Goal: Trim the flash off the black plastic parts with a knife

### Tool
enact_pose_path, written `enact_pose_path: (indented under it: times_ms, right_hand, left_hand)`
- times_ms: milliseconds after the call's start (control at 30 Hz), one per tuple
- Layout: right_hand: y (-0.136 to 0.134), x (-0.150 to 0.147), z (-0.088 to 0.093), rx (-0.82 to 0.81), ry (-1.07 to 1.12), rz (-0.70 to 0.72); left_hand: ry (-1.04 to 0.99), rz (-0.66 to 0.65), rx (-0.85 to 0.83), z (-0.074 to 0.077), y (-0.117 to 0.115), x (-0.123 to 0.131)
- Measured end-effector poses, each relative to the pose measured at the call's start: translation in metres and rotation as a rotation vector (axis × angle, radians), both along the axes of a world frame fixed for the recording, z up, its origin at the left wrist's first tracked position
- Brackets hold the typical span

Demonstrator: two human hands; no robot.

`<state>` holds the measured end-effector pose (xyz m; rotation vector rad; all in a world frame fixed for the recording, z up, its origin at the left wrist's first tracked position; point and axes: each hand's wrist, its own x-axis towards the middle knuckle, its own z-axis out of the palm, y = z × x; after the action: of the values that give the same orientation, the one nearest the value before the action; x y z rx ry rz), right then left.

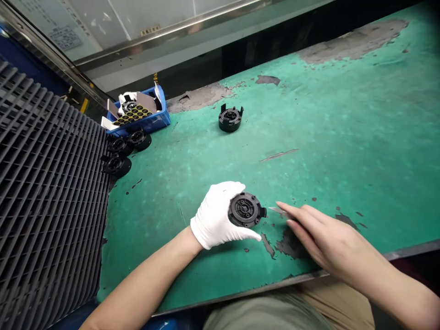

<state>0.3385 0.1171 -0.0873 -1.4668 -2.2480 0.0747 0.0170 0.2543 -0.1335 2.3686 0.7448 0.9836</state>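
Observation:
My left hand (220, 217), in a white glove, holds a round black plastic part (245, 209) from its left side, thumb and fingers around the rim. The part's ribbed face with a centre hub is turned up, and a small tab sticks out on its right. Bare and ungloved, my right hand (319, 233) pinches a thin pointed blade (279, 211) between thumb and fingers. The blade's tip points left at the tab, a short gap away from it. Its handle is hidden inside my hand.
Another round black part (230, 119) with upright tabs stands farther back on the worn green table mat (343, 137). Several similar black parts (117, 165) sit at the left, beside a blue bin (161, 120) of mixed pieces. A stack of grey ribbed trays (51, 192) borders the left side.

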Motion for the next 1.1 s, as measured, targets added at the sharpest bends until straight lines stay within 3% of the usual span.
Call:
enact_pose_path:
  times_ms: [133, 300, 533, 833, 1100]
  right_hand:
    - [0.027, 0.01, 0.006, 0.057, -0.13, 0.09]
    - [0.055, 0.013, 0.016, 0.16, -0.255, 0.219]
    - [0.054, 0.018, 0.018, 0.05, -0.399, 0.302]
    - [0.062, 0.024, 0.025, 0.111, -0.505, 0.427]
    - [0.09, 0.041, 0.026, 0.066, -0.476, 0.577]
  left_hand:
    - [0.146, 0.001, -0.148, -0.003, 0.001, 0.001]
    - [0.135, -0.043, -0.195, -0.002, 0.001, 0.002]
    - [0.187, -0.031, -0.235, -0.003, 0.003, 0.004]
    - [0.162, -0.045, -0.224, -0.004, 0.004, 0.003]
    - [0.153, -0.051, -0.252, -0.002, 0.006, 0.005]
